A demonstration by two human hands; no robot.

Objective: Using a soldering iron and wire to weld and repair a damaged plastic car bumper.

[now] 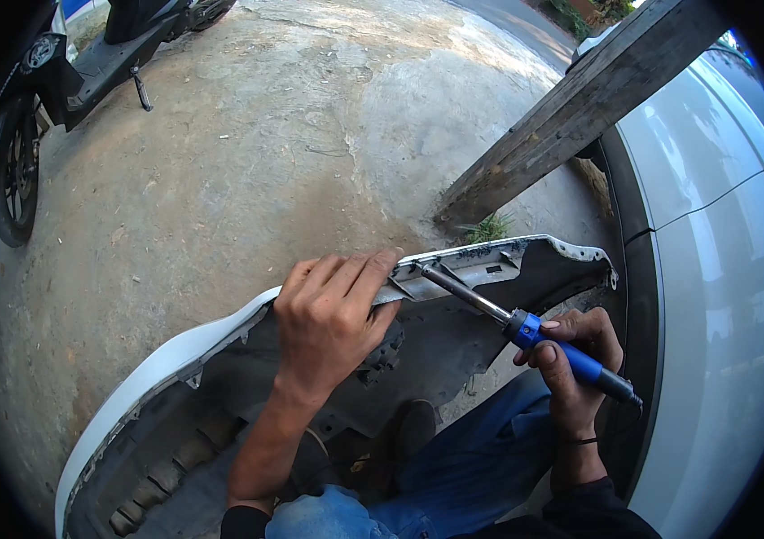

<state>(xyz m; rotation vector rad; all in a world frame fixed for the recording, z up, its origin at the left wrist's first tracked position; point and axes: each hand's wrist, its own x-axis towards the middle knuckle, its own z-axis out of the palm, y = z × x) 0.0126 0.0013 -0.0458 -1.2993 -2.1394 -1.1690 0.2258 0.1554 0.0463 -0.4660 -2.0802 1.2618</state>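
A car bumper (186,349), white outside and dark inside, stands on edge in front of my legs and curves away to the lower left. My left hand (333,301) is closed over its upper edge, fingers on the outer side and thumb on the inner side. In my right hand (577,359) is a blue-handled soldering iron (570,355) with a long metal barrel. Its tip meets the inner side of the bumper's edge, just right of my left fingers. Dark, rough marks show along the edge there. A cord leaves the handle's rear end.
A slanting wooden post (562,126) rises beyond the bumper, with a tuft of grass (487,228) at its foot. Close on my right is a white car (705,296). A dark motor scooter (68,81) stands at the far left on the rough concrete ground (247,153).
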